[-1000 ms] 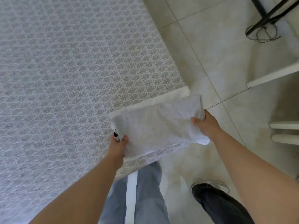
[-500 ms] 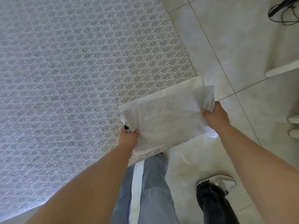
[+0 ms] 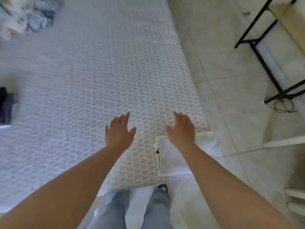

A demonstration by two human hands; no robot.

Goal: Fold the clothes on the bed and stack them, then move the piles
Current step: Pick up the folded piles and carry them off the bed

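A folded white garment [image 3: 171,159] lies at the near right corner of the bed [image 3: 99,80], which has a grey patterned cover. My right hand [image 3: 181,129] hovers just past the garment's far edge, palm down, fingers apart, holding nothing. My left hand [image 3: 119,131] is spread over the bare cover to the left of the garment, also empty. A dark folded pile [image 3: 5,106] sits at the bed's left edge. A heap of unfolded patterned clothes [image 3: 28,14] lies at the far left corner, blurred.
Pale tiled floor [image 3: 231,113] runs along the bed's right side. A black metal frame [image 3: 264,55] with a loose cord [image 3: 280,104] stands at the right, beside white furniture edges [image 3: 283,142]. My legs in blue jeans [image 3: 137,210] stand at the bed's near edge.
Both hands have let go of the folded white garment, which now rests on the bed corner. The hands moved forward and opened. The view tilted up, showing more of the bed.
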